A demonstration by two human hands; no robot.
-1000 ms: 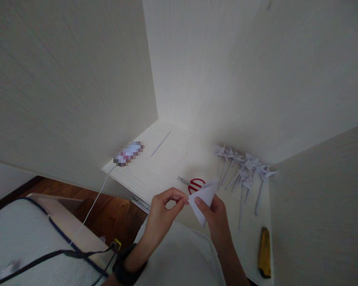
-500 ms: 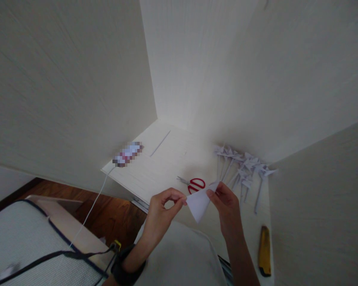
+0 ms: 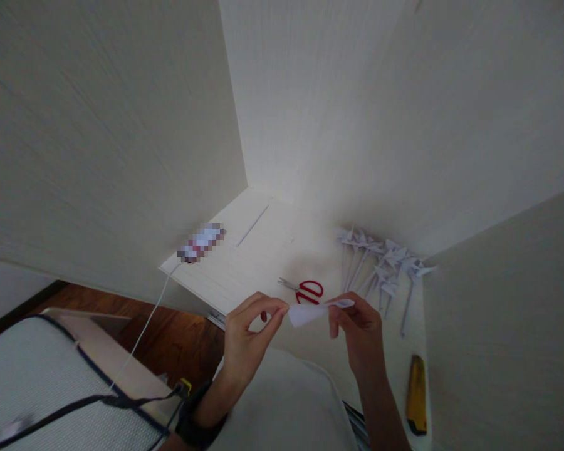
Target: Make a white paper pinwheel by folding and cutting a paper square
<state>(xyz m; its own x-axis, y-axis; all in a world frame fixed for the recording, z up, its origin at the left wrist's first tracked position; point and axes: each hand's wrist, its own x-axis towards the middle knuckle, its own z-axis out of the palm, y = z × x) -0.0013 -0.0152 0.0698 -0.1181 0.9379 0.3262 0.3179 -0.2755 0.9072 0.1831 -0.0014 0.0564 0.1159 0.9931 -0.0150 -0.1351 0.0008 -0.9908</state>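
Observation:
Both my hands hold a folded piece of white paper (image 3: 310, 311) above the near edge of a pale desk (image 3: 258, 263). My left hand (image 3: 249, 338) pinches its left corner between thumb and forefinger. My right hand (image 3: 357, 326) grips its right end, and the paper lies nearly flat, seen edge-on. Red-handled scissors (image 3: 305, 290) lie on the desk just beyond the paper.
A row of several white paper pinwheels on sticks (image 3: 385, 266) lies at the right. A yellow utility knife (image 3: 417, 394) rests near the right front edge. A phone (image 3: 200, 242) with a white cable sits at the left. Pale walls enclose the desk on three sides.
The paper has tilted from an upright triangle to nearly flat. My right hand moved from beneath it up to its right end; my left hand kept its pinch.

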